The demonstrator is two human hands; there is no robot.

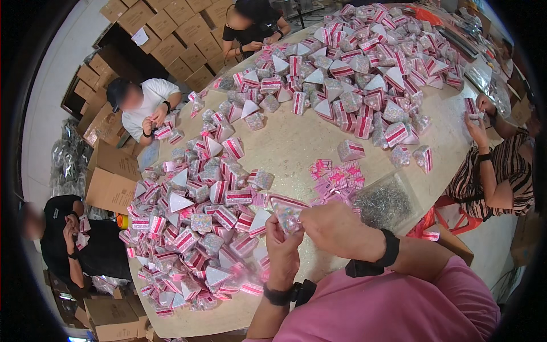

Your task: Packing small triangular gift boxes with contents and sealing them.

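My left hand [283, 253] holds a cake-slice-shaped toy [286, 212] upright, with its fingers and thumb round the lower point. The piece is wedge-shaped, with a glittery face and a pink-and-white striped edge. Against its right corner, my right hand [339, 229] is closed with the fingertips pinched there; any small part between them is hidden. Just beyond my hands lies a loose pile of small pink cards [336, 178]. Next to the cards, a shallow clear tray [411, 212] holds many thin metal pieces, too small to name.
A large heap of similar wedges [222, 219] lies to the left, another [364, 74] at the far side of the pale table [296, 142]. Several people work around the edge. Cardboard boxes [111, 182] stand left; a red stool [456, 216] is at the right.
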